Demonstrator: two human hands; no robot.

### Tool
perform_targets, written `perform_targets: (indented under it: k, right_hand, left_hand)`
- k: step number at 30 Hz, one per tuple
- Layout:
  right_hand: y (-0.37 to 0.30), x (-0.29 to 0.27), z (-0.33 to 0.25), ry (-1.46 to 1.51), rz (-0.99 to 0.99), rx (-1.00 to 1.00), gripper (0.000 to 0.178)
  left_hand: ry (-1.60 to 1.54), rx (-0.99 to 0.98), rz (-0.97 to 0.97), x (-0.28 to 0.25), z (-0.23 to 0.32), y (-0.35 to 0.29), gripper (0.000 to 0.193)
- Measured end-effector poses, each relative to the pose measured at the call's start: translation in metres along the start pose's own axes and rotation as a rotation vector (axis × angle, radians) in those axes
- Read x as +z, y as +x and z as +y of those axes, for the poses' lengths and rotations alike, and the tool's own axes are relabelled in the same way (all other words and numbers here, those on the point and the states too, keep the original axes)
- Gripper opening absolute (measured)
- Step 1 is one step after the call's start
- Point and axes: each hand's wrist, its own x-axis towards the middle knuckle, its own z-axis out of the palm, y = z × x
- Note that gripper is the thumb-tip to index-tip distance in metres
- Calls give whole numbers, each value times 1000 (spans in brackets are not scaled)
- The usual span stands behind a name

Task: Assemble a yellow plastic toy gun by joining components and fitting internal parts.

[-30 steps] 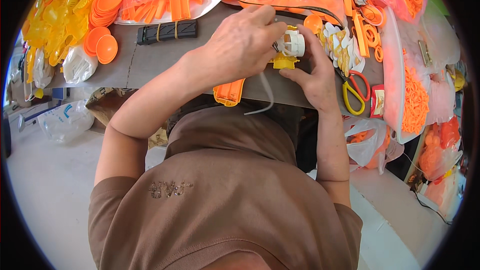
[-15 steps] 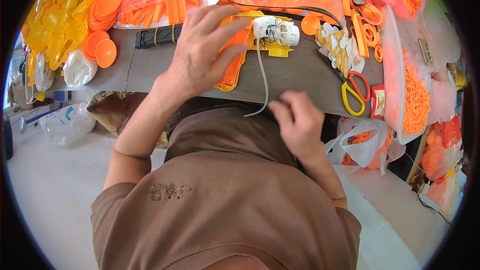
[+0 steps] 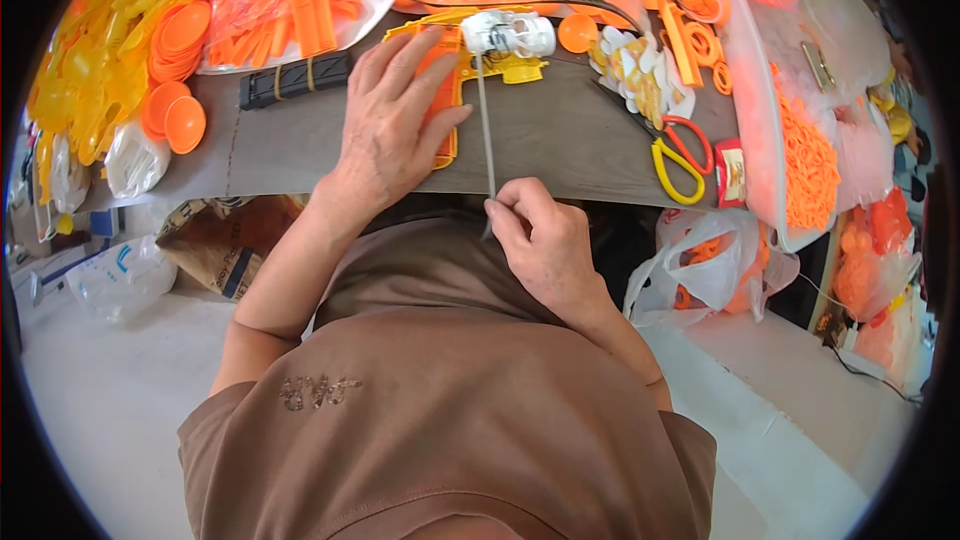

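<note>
Handling of a thin tube at the bench edge. I have the left hand palm down and wide open, its fingers spread over an orange casing and gripping nothing; whether the fingertips press on it I cannot tell. The right hand, in front of the bench, is closed in a pinch of thumb and forefinger on the lower part of the pale tube. From that pinch the tube runs nearly straight up to a white mechanism, which lies on a yellow shell just right of the orange casing. Scissors lie well to the right, and a small orange cup sits just beside the mechanism.

I judge the step in hand to be drawing the tube out straight. The next move, as I read it, calls for a firm pinch with only a light pull, and for the left hand to steady the parts, since a hard tug could drag the mechanism off the shell.
</note>
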Motion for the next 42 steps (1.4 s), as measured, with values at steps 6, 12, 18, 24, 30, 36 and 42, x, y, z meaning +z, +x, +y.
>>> perform_targets:
  k: [6,12,18,24,30,36,42]
  right_hand:
    - [2,-68,16,-31,222,151,12]
    - [20,-139,94,-744,200,-107,35]
    - [31,-144,94,-578,-121,-113,51]
    - [26,-145,85,135,-309,338,44]
    - [-5,-122,59,472,-352,448,61]
    - [-46,-78,39,527,-561,390,108]
    - [-60,-37,44,460,-514,332,82]
  left_hand:
    - [-75,17,171,-20,11,-2,34]
    - [-721,-523,-569,-53,44,-51,27]
    - [-1058,-838,-727,-13,36,-69,43]
    - [-1392,-1027,-647,-6,49,-64,34]
    - [-1547,-1069,-656,-1,47,-64,34]
    - [-1726,-1095,-666,-2,48,-64,42]
    - [-1782,-1109,-676,4,48,-64,41]
